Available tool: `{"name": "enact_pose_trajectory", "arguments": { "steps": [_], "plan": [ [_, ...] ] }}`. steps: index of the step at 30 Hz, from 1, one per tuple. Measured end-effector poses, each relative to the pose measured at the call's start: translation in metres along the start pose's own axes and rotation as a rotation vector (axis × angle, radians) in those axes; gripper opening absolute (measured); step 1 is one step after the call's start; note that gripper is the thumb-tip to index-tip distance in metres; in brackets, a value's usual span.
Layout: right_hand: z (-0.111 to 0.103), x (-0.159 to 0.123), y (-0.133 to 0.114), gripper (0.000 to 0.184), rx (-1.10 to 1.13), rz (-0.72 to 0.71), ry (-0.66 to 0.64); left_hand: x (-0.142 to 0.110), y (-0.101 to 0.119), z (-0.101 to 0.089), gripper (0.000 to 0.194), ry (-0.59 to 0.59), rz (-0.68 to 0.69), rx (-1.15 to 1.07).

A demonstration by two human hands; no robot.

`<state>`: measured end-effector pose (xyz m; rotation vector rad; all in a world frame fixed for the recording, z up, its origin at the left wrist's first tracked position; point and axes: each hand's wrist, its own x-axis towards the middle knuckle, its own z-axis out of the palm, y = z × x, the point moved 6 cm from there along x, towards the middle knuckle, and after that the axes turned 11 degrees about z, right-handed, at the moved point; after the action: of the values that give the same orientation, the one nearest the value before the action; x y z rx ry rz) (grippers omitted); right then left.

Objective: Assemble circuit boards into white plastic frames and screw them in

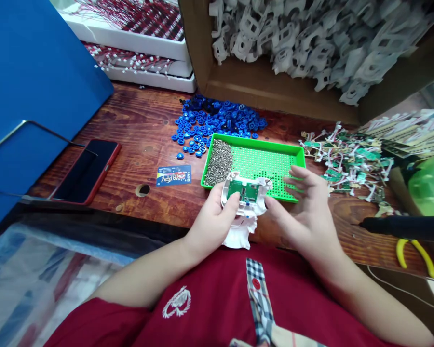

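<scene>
My left hand [217, 212] grips a white plastic housing [259, 205], its thumb pressed on the green circuit board [249, 191] seated inside. Below the housing hangs another white plastic piece [237, 235]; whether the two are joined I cannot tell. To the right, my right hand [307, 214] is open with fingers spread and slightly blurred, its thumb close to the housing's right edge. Behind both hands lies a green perforated tray [267, 142], with a heap of small metal screws [220, 161] at its left end.
Blue plastic parts [220, 118] are scattered behind the tray. A phone [87, 171] and a card [173, 175] lie left. Wired circuit boards [361, 159], a black rod-shaped tool [408, 227] and yellow-handled pliers [415, 255] are right. A cardboard box [246, 84] of white housings stands behind.
</scene>
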<state>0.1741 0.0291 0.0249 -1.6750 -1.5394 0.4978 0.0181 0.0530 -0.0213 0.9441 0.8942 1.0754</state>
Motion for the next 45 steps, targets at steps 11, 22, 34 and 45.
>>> {"name": "enact_pose_trajectory", "arguments": {
  "steps": [11, 22, 34, 45],
  "plan": [
    [0.041, -0.004, 0.014, 0.035, 0.526, 0.447, -0.487, -0.001, 0.0, 0.005, 0.031, -0.03, 0.012, 0.002],
    [0.012, -0.001, -0.028, 0.016, -0.437, -0.369, -0.207, -0.008, -0.006, 0.011, 0.04, -0.106, -0.085, -0.046],
    [0.01, -0.011, -0.03, 0.01, -0.508, -0.459, -0.225, -0.013, -0.004, 0.003, 0.046, -0.118, -0.094, 0.085],
    [0.027, -0.011, -0.034, 0.013, -0.588, -0.51, -0.263, -0.019, -0.002, 0.005, 0.045, -0.101, -0.07, 0.121]
  ]
}}
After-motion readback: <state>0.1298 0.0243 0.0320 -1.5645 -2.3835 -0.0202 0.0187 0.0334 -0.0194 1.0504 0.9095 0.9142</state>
